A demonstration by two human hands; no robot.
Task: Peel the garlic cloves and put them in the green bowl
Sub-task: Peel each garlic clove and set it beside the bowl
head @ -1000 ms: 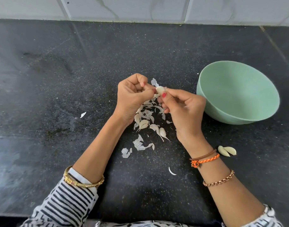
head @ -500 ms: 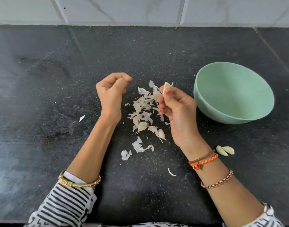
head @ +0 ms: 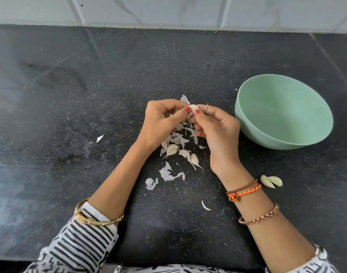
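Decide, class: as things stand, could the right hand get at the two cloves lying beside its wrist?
Probably not straight away: the right hand pinches a garlic clove together with the left hand. The two cloves lie uncovered on the counter.

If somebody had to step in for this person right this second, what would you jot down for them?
Left hand and right hand both pinch one small pale garlic clove above the heap of papery white peels on the black speckled stone counter.
The round pale green bowl to the right shows nothing inside; part of its floor is hidden.
Two bare pale cloves lie by the right wrist, not in the bowl.
Two unpeeled cloves lie in the heap.
Left: finish this clove, peel those, move all into the bowl.
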